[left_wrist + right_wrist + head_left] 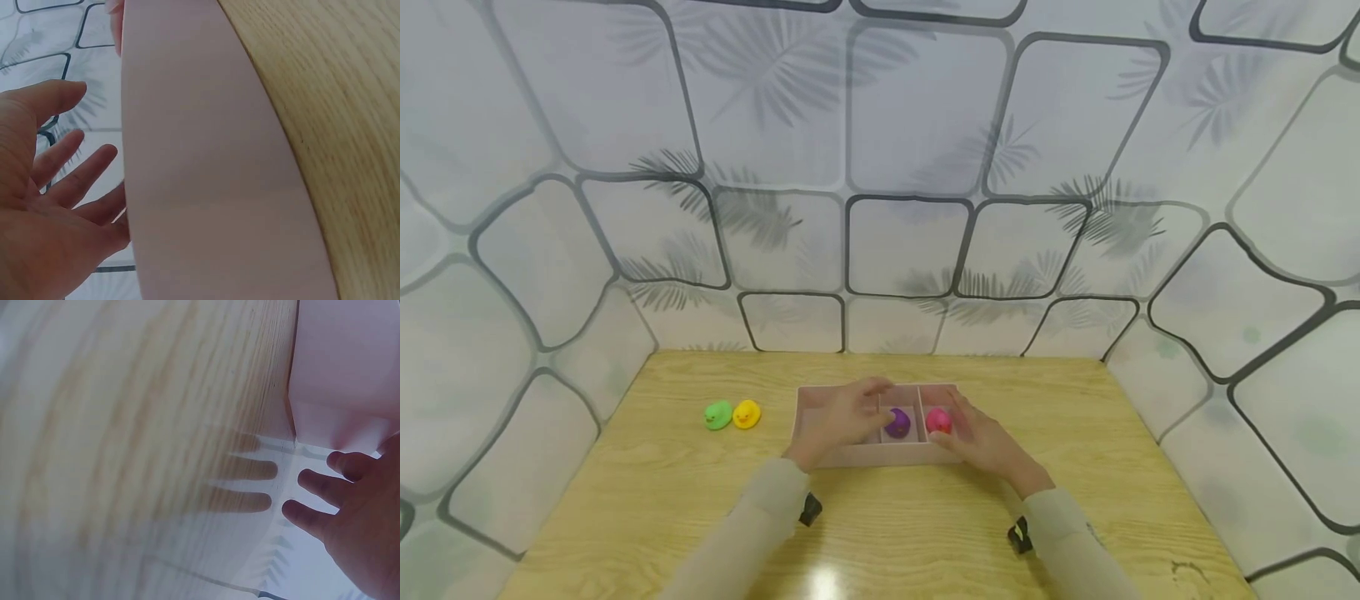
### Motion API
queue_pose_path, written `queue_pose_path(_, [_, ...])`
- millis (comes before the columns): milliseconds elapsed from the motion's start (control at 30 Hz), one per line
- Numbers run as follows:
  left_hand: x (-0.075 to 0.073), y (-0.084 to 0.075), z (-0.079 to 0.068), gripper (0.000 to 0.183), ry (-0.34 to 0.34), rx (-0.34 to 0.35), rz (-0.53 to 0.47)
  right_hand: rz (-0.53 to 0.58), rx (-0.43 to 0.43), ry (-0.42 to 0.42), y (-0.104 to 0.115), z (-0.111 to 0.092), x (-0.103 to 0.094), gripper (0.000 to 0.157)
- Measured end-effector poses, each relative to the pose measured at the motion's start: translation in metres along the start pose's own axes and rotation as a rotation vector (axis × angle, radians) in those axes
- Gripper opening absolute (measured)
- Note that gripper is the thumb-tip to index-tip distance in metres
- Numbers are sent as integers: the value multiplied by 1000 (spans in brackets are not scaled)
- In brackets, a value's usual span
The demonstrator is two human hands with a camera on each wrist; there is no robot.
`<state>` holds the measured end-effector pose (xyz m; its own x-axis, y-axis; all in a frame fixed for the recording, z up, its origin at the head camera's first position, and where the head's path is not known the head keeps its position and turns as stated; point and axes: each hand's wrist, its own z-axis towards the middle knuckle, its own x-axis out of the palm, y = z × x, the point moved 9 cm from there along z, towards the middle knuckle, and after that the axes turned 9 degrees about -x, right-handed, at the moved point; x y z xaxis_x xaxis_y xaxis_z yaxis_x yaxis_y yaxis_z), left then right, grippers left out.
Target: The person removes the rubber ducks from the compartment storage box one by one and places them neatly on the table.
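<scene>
Head view: in the pink box (872, 455), purple toy (898, 423) and, rightmost, pink toy (937, 421); over its left part, left hand (846, 415); at its right end, right hand (987, 439). Left wrist: fingers (83, 176) spread, partly behind the box. Right wrist: fingers straight, apart, beside it.

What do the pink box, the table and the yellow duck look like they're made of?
The pink box: probably stiff card or plastic, matte, judging by its smooth, plain wall.
The table: wood or wood-look laminate, glossy; grain shows and light glares off it.
The yellow duck: perhaps rubber or plastic; smooth, bright body.
</scene>
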<state>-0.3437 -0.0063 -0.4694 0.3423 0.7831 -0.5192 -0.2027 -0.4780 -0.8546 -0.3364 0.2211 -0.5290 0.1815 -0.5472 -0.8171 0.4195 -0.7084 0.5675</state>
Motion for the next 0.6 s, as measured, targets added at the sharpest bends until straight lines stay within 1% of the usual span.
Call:
queue_pose_path(133, [8,3,2,57,20,-5,58,0,12,6,0,0,0,98])
queue_pose_path(167, [10,3,3,57,19,4,77,-2,12,7,0,0,0,99])
queue_pose_path(233, [13,4,4,54,24,15,82,-3,16,11,0,0,0,99])
queue_pose_path(333, [18,5,6,50,12,37,101,-6,7,11,0,0,1,98])
queue_pose_path(533, [25,2,11,51,-27,73,166,12,11,-1,0,0,0,97])
queue_pose_path(600, [27,3,13,53,-20,66,178,18,11,-4,1,0,0,97])
